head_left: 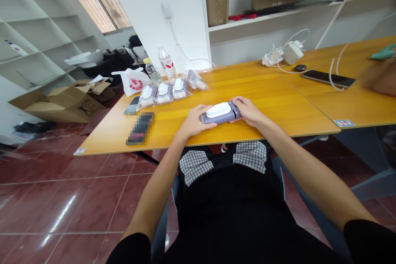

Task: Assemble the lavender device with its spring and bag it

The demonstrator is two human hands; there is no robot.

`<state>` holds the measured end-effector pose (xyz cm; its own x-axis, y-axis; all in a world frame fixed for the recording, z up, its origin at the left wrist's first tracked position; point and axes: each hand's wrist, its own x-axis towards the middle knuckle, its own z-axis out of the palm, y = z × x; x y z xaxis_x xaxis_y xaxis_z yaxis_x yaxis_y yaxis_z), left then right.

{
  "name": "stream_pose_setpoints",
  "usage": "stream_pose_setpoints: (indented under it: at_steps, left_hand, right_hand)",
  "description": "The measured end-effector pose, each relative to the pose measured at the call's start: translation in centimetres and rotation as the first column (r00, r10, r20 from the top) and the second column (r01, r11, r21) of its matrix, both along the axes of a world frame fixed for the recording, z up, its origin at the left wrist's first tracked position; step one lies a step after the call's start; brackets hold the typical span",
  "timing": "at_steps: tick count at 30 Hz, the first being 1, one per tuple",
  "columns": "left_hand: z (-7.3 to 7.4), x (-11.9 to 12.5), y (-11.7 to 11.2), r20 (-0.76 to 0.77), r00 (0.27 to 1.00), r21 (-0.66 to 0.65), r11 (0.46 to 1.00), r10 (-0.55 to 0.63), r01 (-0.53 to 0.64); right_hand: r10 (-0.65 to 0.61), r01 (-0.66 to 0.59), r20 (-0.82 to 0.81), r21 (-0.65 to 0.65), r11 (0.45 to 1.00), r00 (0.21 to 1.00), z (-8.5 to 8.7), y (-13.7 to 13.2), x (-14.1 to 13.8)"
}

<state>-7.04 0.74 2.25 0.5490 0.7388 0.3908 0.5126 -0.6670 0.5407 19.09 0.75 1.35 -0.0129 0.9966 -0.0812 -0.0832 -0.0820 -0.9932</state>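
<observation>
A grey-purple oblong case (220, 115) with a white ridged piece (218, 109) on top lies on the yellow wooden table (262, 90) near its front edge. My left hand (193, 121) grips its left end, fingers curled around it. My right hand (247, 110) holds its right end, fingers wrapped over the top. Both forearms reach forward from my lap.
Several clear bags of similar white items (167, 93) lie behind the case, with two water bottles (165, 64) and a white plastic bag (133, 80). A dark blurred object (140, 128) and a phone (132, 106) lie left. Chargers (291, 53), cables and another phone (328, 78) sit right. Cardboard boxes (64, 101) are on the floor.
</observation>
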Motion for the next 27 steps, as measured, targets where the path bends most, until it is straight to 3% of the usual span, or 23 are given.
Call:
stream_pose_setpoints:
  at_steps: [6, 11, 18, 27]
  left_hand:
    - [0.2, 0.36, -0.32, -0.019, 0.999, 0.01, 1.0, 0.027, -0.027]
    - [0.16, 0.38, -0.24, -0.029, 0.998, 0.024, 0.999, 0.05, -0.049]
    - [-0.38, -0.36, 0.35, -0.003, 0.999, 0.034, 0.999, -0.033, 0.033]
    - [-0.32, -0.03, 0.07, 0.012, 0.999, 0.023, 0.999, -0.038, 0.038]
  right_hand:
    - [-0.073, 0.072, 0.049, 0.012, 0.997, 0.996, -0.41, 0.05, -0.39]
    - [-0.062, 0.065, 0.137, -0.021, 0.998, 0.989, -0.55, -0.19, -0.39]
    - [-0.03, 0.031, 0.164, -0.001, 1.0, 0.986, -0.27, -0.71, -0.51]
    - [-0.048, 0.046, 0.163, 0.016, 0.999, 0.986, -0.44, -0.7, -0.75]
